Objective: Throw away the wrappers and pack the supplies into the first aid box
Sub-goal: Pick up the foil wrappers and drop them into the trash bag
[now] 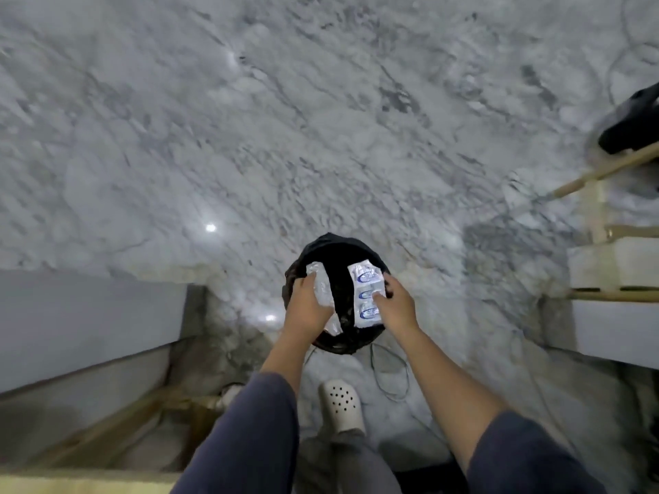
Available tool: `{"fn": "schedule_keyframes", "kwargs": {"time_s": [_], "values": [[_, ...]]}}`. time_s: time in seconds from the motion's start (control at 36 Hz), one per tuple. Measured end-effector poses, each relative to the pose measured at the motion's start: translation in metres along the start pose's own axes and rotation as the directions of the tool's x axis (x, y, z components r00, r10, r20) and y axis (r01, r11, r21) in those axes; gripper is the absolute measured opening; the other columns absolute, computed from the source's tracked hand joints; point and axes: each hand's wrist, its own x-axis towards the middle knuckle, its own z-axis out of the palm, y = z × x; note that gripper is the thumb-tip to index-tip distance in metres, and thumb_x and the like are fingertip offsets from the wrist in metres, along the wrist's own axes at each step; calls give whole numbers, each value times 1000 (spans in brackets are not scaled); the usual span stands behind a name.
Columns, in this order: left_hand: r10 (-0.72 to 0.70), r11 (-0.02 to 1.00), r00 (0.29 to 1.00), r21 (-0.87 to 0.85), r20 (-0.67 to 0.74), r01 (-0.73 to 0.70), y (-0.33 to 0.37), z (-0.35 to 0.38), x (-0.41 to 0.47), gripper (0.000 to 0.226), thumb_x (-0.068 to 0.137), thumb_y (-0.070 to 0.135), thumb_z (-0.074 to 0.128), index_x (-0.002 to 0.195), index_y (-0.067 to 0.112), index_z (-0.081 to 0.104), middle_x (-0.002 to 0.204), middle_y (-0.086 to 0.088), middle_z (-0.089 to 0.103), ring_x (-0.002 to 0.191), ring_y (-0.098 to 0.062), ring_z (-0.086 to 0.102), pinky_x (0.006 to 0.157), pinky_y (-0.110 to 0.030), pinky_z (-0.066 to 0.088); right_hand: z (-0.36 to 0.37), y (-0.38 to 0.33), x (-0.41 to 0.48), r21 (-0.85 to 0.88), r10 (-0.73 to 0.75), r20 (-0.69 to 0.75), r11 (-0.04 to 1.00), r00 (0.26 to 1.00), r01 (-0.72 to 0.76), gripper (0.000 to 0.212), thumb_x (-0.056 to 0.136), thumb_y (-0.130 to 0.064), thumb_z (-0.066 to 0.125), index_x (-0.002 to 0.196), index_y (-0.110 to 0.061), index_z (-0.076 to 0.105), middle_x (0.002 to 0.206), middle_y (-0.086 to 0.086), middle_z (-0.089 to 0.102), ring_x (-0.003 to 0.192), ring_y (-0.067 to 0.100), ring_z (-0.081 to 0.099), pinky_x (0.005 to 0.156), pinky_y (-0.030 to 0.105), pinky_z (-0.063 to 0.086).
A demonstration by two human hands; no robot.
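Observation:
A round bin [342,249] lined with a black bag stands on the marble floor straight below me. My left hand [308,308] holds a crumpled clear wrapper [322,290] over the bin's left half. My right hand [396,304] holds a white strip wrapper with blue logos [367,297] over the bin's right half. Both hands hover just above the bin's opening. The first aid box and the supplies are out of view.
A grey table edge [89,333] lies at the left. A white and wooden frame [613,269] stands at the right, with a dark object [631,126] above it. A thin cable [388,372] loops on the floor near my white clog [342,404].

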Motion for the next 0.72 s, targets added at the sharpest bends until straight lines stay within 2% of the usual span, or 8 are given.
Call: {"fn": "schedule_keyframes", "kwargs": {"time_s": [0.14, 0.22, 0.28, 0.36, 0.44, 0.53, 0.61, 0.72], "values": [[-20, 1000, 999, 23, 40, 20, -20, 19, 24, 76, 81, 15, 67, 143, 9, 25, 147, -12, 27, 133, -29, 34, 104, -37, 33, 11, 27, 30, -82, 87, 53, 993, 995, -82, 58, 90, -7, 53, 143, -8, 30, 139, 14, 47, 122, 28, 50, 94, 27, 39], [-24, 1000, 994, 19, 104, 22, -27, 19, 23, 79, 84, 28, 66, 145, 11, 19, 153, -8, 20, 138, -27, 28, 109, -43, 32, 12, 38, 32, -147, 115, 90, 984, 989, -101, 63, 92, -16, 54, 146, -10, 22, 148, 14, 35, 134, 27, 38, 107, 34, 34], [-18, 997, 992, 71, 125, 9, -29, 15, 19, 81, 85, 35, 63, 147, 11, 16, 155, -7, 18, 141, -25, 23, 111, -40, 29, 10, 40, 30, -220, 87, 114, 974, 990, -60, 65, 92, -19, 54, 147, -10, 20, 152, 12, 28, 139, 27, 30, 113, 37, 30], [-10, 995, 993, 104, 120, -3, -25, 4, 9, 79, 86, 36, 61, 147, 11, 16, 155, -7, 19, 142, -23, 21, 113, -37, 25, 4, 32, 19, -305, 43, 150, 952, 988, 5, 65, 93, -21, 53, 147, -10, 19, 153, 10, 25, 141, 26, 26, 114, 36, 28], [-14, 991, 995, 131, 94, 2, -10, -15, -10, 77, 85, 40, 60, 146, 12, 21, 153, -7, 25, 139, -24, 27, 111, -40, 30, -4, 15, 4, -347, -28, 173, 934, 984, 87, 63, 92, -24, 52, 146, -15, 22, 148, 8, 33, 137, 28, 32, 111, 40, 34], [31, 984, 998, 171, 62, -41, 8, -38, -33, 78, 80, 50, 58, 141, 12, 30, 149, -10, 34, 133, -24, 36, 108, -42, 35, -13, -14, -20, -398, -89, 206, 902, 974, 167, 63, 93, -24, 51, 147, -15, 19, 153, 9, 25, 140, 26, 27, 113, 40, 30], [86, 964, 996, 248, 31, -91, 30, -67, -66, 68, 89, 37, 56, 142, 8, 25, 151, -9, 27, 137, -24, 28, 109, -34, 26, -22, -49, -52, -431, -157, 223, 870, 962, 242, 64, 94, -23, 49, 148, -13, 16, 156, 9, 20, 142, 26, 22, 116, 39, 26], [160, 923, 985, 362, -55, -130, 40, -109, -115, 75, 91, 43, 51, 147, 9, 14, 157, -7, 15, 143, -21, 14, 114, -33, 17, -30, -97, -102, -448, -236, 259, 830, 937, 333, 63, 96, -27, 46, 148, -13, 14, 157, 7, 16, 145, 25, 15, 118, 38, 20]]}}
